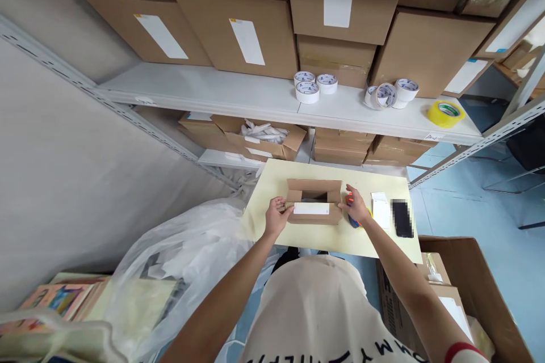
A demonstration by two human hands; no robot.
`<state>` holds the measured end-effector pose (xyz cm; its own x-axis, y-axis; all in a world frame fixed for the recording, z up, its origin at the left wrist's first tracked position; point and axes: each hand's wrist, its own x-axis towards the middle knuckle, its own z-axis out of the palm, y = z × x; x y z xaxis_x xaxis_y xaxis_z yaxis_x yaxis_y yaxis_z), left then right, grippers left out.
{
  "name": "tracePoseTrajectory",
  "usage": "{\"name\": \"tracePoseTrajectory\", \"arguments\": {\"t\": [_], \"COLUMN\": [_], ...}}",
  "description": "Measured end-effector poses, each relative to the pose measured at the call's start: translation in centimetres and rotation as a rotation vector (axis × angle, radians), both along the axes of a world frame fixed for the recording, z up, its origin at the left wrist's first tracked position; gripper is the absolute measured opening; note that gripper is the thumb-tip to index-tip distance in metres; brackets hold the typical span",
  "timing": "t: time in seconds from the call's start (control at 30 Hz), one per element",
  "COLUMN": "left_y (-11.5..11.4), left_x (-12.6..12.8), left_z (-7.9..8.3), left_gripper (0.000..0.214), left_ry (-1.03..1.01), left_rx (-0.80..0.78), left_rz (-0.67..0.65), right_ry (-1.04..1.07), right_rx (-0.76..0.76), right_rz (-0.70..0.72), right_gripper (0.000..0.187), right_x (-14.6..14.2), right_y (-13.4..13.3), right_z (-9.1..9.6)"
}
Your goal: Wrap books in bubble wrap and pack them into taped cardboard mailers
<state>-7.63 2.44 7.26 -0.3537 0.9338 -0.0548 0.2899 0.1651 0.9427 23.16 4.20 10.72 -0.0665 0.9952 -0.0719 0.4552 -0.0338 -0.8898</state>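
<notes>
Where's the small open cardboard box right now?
In the head view, the small open cardboard box is on the pale yellow table, between the left hand and the right hand, and left of the white paper.

Left hand (277, 216) has its fingers kinda curled, right hand (358, 209) is more spread, bare forearms (394, 264) slanting back behind them.

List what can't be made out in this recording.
In the head view:
Small open box: contents too dark and small to tell.
White label: print too small to read.
Orange-and-blue item: partly covered by the right hand.
Dark phone: screen hidden by pixelation.
Large carton: cut off by the bottom edge.
</notes>
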Motion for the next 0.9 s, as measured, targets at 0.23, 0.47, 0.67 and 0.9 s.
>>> {"name": "tracePoseTrajectory", "arguments": {"t": [0.23, 0.47, 0.67, 0.9], "left_y": [0.2, -0.2, -1.1, -1.5], "left_x": [-0.1, -0.2, 1.2, 3.3], "left_z": [-0.5, -0.1, 2.3, 3.7], "left_gripper": [0.048, 0.049, 0.039, 0.069], "left_ry": [-0.013, 0.087, 0.601, 0.884], "left_rx": [-0.032, -0.053, 0.121, 0.085], "left_rz": [0.004, -0.068, -0.327, -0.769], "right_ry": [0.134, -0.234, -0.386, -0.336], "right_rx": [-0.091, 0.024, 0.032, 0.06], "right_rz": [0.105, 0.297, 0.301, 0.09], "right_gripper": [0.066, 0.018, 0.027, 0.038], "right_x": [-0.9, -1.0, -2.0, -1.1], "right_y": [2.6, 0.1, -0.9, -3.0], "right_z": [1.2, 0.9, 0.5, -0.5]}}
